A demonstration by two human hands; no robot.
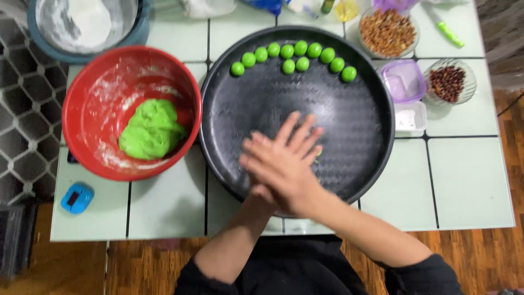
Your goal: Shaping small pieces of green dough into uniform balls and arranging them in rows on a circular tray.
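Pressing palm to palm, the right hand (286,158) lies on top of the left hand (261,183) above the near half of a large round black metal tray (349,120) with a textured floor. The fingers of the right hand are stretched out flat and slightly spread, pointing away from the body; those of the left hand are mostly covered, so whether they curl cannot be told. A sliver of green (318,154) shows at the edge between the palms, too small and blurred to identify with certainty. Both hands are motion-blurred.

Along the far rim of the tray sits a curved row of small green dough balls (300,48), with two more just inside the arc. Left of the tray, touching its rim, stands a red plastic bowl (82,93) dusted with flour and holding a lump of green dough (152,130). A small blue timer (77,198) lies near the table's left front corner. At the far right stand a glass bowl of chopped nuts (387,31), a glass bowl of dark red beans (447,82) and a small purple-lidded container (403,81). All rest on a pale tiled table (469,180).
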